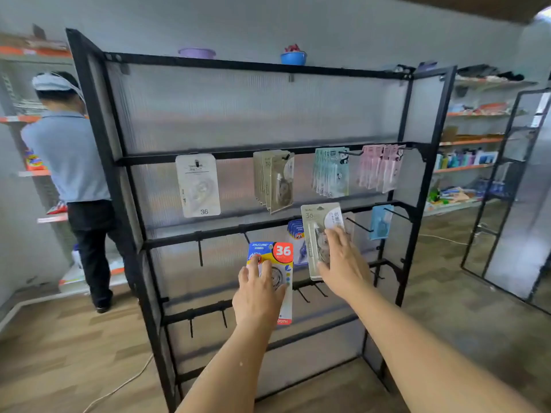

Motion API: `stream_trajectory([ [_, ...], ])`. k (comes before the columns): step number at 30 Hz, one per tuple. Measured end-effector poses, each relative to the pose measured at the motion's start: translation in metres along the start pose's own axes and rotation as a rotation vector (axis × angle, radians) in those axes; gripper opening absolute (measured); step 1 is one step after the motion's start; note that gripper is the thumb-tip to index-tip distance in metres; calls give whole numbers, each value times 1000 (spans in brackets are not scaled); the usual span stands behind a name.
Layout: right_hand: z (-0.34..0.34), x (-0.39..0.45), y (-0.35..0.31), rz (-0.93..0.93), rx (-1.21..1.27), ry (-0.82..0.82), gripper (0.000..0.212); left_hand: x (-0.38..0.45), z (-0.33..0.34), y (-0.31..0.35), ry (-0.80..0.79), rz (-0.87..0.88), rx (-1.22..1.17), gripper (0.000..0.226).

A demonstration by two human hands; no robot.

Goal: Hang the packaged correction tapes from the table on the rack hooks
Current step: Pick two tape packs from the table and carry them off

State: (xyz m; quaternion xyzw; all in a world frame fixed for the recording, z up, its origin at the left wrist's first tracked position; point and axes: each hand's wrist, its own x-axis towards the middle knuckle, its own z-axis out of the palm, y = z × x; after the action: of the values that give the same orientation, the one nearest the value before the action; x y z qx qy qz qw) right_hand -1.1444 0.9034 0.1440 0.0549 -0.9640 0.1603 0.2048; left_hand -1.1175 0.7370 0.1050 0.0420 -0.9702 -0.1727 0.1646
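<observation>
**Two packs raised to the rack**

The left hand [258, 296] gripped a blue-and-yellow pack [274, 263] upright just below a middle-rail hook [246, 237]. To its right, the right hand [343, 257] held a beige pack [320, 231] against the black rack [131, 234], both forearms extended.

The room has pale grey walls [328, 22] and a floor [74, 353] of wood-look planks in mixed brown tones, with a thin pale cable [125, 383] trailing across it. On the left, wall shelving [26, 52] with orange edge strips holds assorted goods, and a person in a light blue shirt [68, 156] stands facing it. On the right, more orange-edged shelves [474, 141] carry bottles and packets. A second black metal frame with translucent panels [512, 189] stands near the right edge. The light is soft and even.
</observation>
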Motion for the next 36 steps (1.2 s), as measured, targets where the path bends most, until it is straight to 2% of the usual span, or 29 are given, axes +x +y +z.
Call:
stream_trajectory([
  [7,-15,72,0,-167,58,20,73,36,0,28,108,-121,3,59],
  [15,-22,123,-14,-278,124,71,71,71,-6,27,213,-168,51,59],
  [29,15,143,-12,-264,106,131,71,103,5,10,183,-155,69,61],
  [36,15,169,-27,-236,80,21,77,108,13,8,164,-132,76,60],
])
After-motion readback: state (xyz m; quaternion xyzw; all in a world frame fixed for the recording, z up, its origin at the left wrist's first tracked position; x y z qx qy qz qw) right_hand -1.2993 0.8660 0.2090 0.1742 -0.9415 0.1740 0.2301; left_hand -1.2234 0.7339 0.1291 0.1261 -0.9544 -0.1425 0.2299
